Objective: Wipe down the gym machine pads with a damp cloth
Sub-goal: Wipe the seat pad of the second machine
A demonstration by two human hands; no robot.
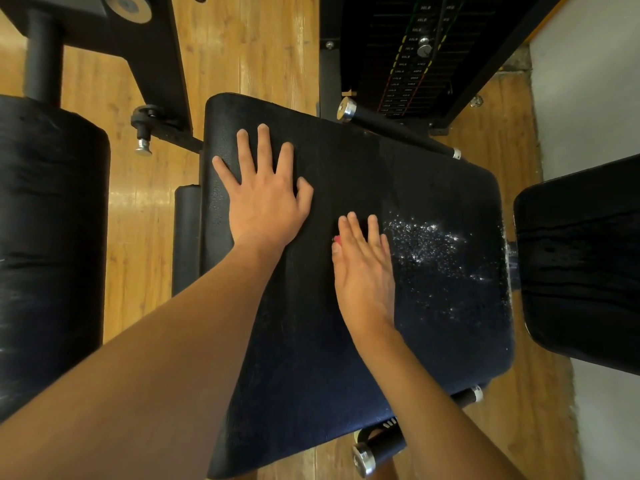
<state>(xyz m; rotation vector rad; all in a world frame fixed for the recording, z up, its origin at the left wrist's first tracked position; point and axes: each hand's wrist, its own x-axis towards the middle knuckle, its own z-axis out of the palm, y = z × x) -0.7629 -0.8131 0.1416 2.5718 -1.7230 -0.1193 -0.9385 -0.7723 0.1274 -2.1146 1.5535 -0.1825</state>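
2 hands, left (263, 199) and right (363, 271), 3 large pads (346, 341), 1 weight stack (408, 64).

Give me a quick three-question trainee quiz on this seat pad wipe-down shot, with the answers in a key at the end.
1. True or false: the left hand lies flat, fingers spread, on the seat pad.
2. Where do the glistening droplets lie relative to the right hand? A) to its right B) to its left C) beneath the left hand
3. Fill in: the selector pin sits in the weight ____.

Key: 1 true; 2 A; 3 stack, meaning the weight stack beyond the pad.
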